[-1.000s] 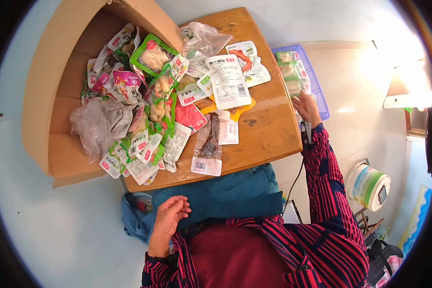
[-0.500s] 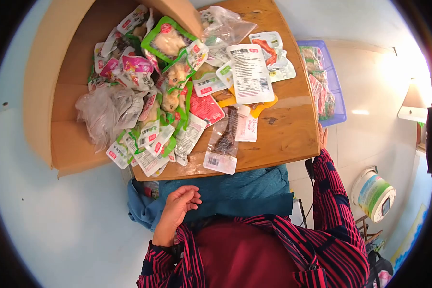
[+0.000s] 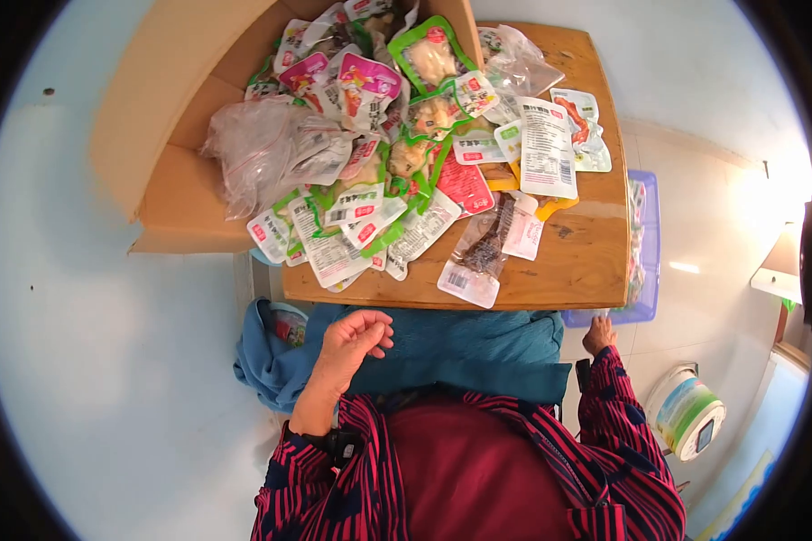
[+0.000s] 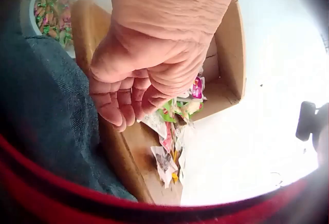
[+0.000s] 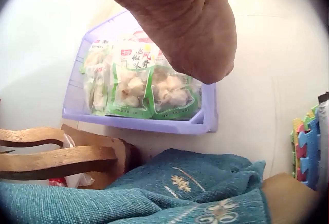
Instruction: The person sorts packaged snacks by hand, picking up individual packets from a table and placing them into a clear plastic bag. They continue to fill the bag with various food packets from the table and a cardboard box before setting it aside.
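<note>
My left hand (image 3: 350, 347) hangs over my lap by the table's front edge, fingers loosely curled and holding nothing; in the left wrist view the same hand (image 4: 149, 54) is empty too. Low to the right of the table, my right hand (image 3: 600, 336) is at the near rim of a purple basket (image 3: 651, 270). In the right wrist view this hand (image 5: 180, 26) covers part of the basket (image 5: 133, 125), its fingertips hidden. White and green food packets (image 5: 131, 88) lie inside the basket.
Many food packets (image 3: 325, 248) spill from a cardboard box (image 3: 176, 212) onto the wooden table (image 3: 586, 261). A dark item in a clear packet (image 3: 487, 243) lies near the front edge. A white bucket (image 3: 686, 410) stands on the floor at right.
The basket and my right hand have come nearer to my body along the table's right side. My left hand stays empty; the head view has shifted.
</note>
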Tool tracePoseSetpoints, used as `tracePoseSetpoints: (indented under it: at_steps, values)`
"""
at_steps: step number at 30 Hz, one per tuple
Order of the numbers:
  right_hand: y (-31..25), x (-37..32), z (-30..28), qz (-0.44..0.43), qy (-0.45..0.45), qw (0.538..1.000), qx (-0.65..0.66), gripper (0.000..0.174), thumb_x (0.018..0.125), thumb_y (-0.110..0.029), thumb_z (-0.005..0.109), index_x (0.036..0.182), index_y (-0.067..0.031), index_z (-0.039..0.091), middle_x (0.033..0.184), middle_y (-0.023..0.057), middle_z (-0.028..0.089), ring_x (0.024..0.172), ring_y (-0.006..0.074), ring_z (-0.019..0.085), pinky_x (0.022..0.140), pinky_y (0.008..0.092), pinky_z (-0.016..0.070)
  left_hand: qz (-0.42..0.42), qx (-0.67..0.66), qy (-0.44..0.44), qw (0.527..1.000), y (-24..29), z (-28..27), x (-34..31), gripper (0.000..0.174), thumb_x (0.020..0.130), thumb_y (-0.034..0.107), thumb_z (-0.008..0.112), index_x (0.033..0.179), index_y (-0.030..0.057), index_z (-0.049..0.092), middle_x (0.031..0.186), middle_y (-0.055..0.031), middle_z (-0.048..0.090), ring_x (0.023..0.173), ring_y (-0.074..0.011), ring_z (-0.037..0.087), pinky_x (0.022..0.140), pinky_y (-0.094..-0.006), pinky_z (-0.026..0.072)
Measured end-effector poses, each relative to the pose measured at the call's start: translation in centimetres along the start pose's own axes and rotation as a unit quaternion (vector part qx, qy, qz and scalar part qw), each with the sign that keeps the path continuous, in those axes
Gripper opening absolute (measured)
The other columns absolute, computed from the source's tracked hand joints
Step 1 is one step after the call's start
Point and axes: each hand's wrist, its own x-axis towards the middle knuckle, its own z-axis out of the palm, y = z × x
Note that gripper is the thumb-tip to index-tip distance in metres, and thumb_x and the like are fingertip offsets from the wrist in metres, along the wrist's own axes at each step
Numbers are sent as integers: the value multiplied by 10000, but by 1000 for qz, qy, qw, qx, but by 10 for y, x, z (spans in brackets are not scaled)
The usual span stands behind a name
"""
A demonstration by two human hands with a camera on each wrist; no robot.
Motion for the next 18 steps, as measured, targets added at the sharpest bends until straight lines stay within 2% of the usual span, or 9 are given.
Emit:
tracePoseSetpoints:
  at_steps: [4, 7, 11, 13, 14, 15, 16, 17, 18]
  values:
    - [24, -11, 40, -67, -63, 996, 7, 376, 846, -123, 553, 1212, -52, 603, 1323, 125, 569, 1300, 350, 490, 1014, 567, 465, 51, 11, 24, 998, 7, -12, -3, 239, 984, 200, 635, 1137, 19, 664, 979, -61, 686, 856, -140, 667, 714, -274, 534]
    - [32, -14, 60, -84, -142, 986, -3, 417, 853, -153, 523, 1241, -28, 615, 1318, 230, 597, 1206, 406, 584, 1023, 448, 485, 86, 28, 72, 993, 13, -19, -6, 219, 986, 174, 629, 1128, 14, 673, 939, -63, 688, 815, -137, 664, 697, -269, 533]
    - [60, -8, 66, -181, -102, 978, -6, 335, 863, -200, 547, 1100, -10, 688, 1179, 213, 682, 1071, 387, 659, 934, 440, 530, 136, 9, 90, 987, 24, -31, -4, 199, 984, 142, 622, 1130, 17, 673, 933, -52, 686, 802, -128, 660, 685, -252, 528]
    - [62, -6, 45, -419, -14, 899, -125, 323, 860, -257, 603, 1028, 7, 684, 1022, 199, 724, 894, 354, 705, 770, 436, 568, 214, 30, 144, 966, 31, -36, 3, 179, 980, 105, 615, 1128, 20, 669, 929, -37, 684, 791, -106, 648, 673, -237, 518]
    - [69, -20, 45, -416, -6, 900, -128, 323, 860, -257, 603, 1028, 7, 684, 1022, 199, 724, 894, 354, 705, 770, 436, 568, 221, 27, 141, 965, 35, -39, 7, 179, 980, 105, 615, 1128, 20, 669, 929, -37, 684, 791, -106, 648, 673, -237, 518]
    - [58, -40, 12, -203, -60, 969, 126, 293, 873, -256, 602, 989, 0, 685, 963, 169, 731, 819, 311, 709, 690, 414, 570, 269, 52, 184, 944, 41, -42, 13, 173, 975, 88, 617, 1125, 17, 666, 935, -27, 683, 781, -91, 640, 669, -234, 513]
    - [44, -69, -30, 28, -106, 923, 369, 269, 886, -255, 601, 950, -7, 686, 905, 140, 739, 745, 269, 713, 610, 392, 572, 316, 77, 229, 918, 47, -48, 19, 168, 970, 71, 619, 1122, 14, 663, 941, -18, 682, 772, -77, 631, 666, -230, 509]
    - [48, -71, -42, 7, -93, 903, 420, 264, 905, -265, 596, 923, -16, 684, 793, 113, 719, 638, 216, 691, 502, 372, 546, 368, 164, 275, 873, 47, -61, 33, 315, 868, 3, 694, 1176, -3, 629, 1028, -80, 673, 863, -141, 656, 691, -299, 520]
    - [44, -79, -59, 5, -45, 895, 444, 308, 932, -275, 580, 919, 15, 683, 704, 130, 700, 530, 207, 659, 429, 341, 509, 375, 160, 277, 870, 60, -63, 32, 315, 868, 3, 694, 1176, -3, 629, 1028, -80, 673, 863, -141, 656, 691, -299, 520]
